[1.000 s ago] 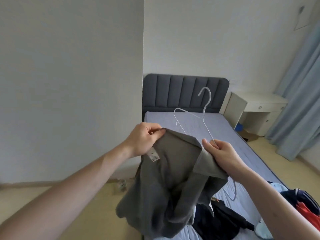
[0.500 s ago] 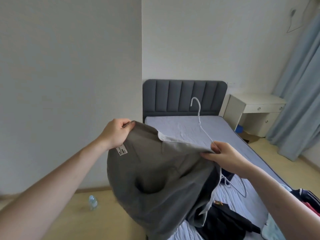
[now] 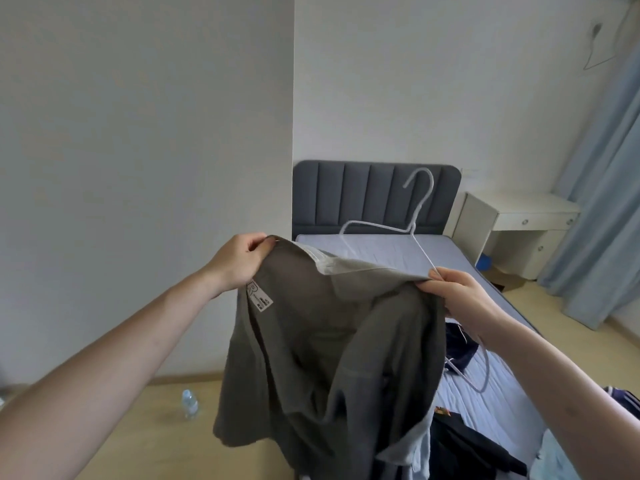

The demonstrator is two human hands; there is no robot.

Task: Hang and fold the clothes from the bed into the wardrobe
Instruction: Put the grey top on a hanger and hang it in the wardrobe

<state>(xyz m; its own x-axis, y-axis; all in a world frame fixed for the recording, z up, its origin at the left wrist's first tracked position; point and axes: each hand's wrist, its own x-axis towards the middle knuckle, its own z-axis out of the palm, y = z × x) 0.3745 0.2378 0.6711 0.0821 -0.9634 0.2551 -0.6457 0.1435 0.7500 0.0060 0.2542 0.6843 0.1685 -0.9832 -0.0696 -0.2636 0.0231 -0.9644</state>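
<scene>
The grey shirt (image 3: 332, 358) is held up in the air in front of the person, over the near end of the bed (image 3: 450, 258). Its top edge is stretched between both hands; the body of the fabric hangs below in loose folds. A white label (image 3: 260, 298) shows on the inner surface near the left side.

The left hand (image 3: 239, 259) grips the upper left edge of the shirt. Its fingers are curled over the fabric, with the thumb against the hem.

The right hand (image 3: 460, 299) pinches the upper right edge of the shirt and also holds the white wire hanger (image 3: 414, 226). The hanger's hook rises above the hand, in front of the dark grey headboard (image 3: 346, 195). One shoulder of the hanger projects to the left above the shirt; its lower loop hangs below the wrist.

Dark clothes (image 3: 474, 445) lie on the bed beneath the shirt. A white desk (image 3: 519, 216) stands beside the headboard, next to blue curtains (image 3: 602, 202). A plastic bottle (image 3: 189, 403) lies on the floor at left.
</scene>
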